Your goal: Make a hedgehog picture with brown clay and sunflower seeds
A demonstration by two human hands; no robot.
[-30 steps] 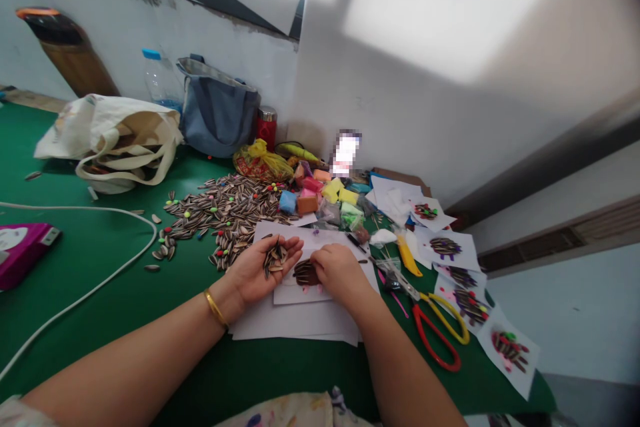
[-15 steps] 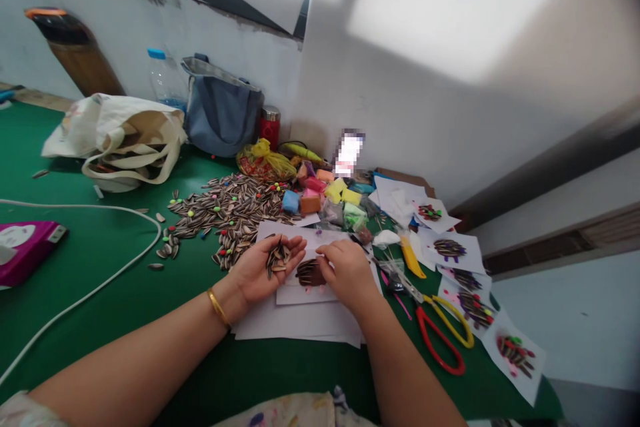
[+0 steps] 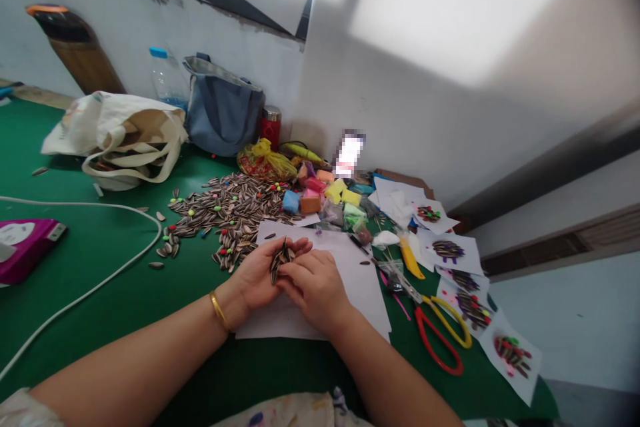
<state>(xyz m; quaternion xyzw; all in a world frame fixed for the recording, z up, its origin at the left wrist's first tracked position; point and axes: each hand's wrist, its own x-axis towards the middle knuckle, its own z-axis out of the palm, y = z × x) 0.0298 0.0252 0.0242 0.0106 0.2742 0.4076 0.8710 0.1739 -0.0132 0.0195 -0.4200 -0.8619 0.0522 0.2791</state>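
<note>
Striped sunflower seeds [image 3: 281, 260] lie heaped in the cupped palm of my left hand [image 3: 256, 274], whose fingers curve up around them. My right hand [image 3: 317, 290] reaches across, its thumb and forefinger pinched on a seed at the edge of that handful. Under both hands is a stack of white paper sheets [image 3: 357, 294]. The small card with seeds pressed into brown clay is hidden behind my hands. Just beyond my left hand spreads a big pile of sunflower seeds [image 3: 245, 204] dotted with small coloured balls.
Scissors [image 3: 440, 320] with red and yellow handles lie to the right, near finished seed-picture cards [image 3: 513, 354]. Coloured clay packs [image 3: 310, 204] sit beyond the paper. Bags [image 3: 223, 114], a bottle [image 3: 167, 80] and a lit phone [image 3: 349, 152] stand behind. A white cable [image 3: 120, 272] crosses the left side.
My right hand has moved left from the seed-and-clay card to the seeds in my left palm. The card is now covered by my hands.
</note>
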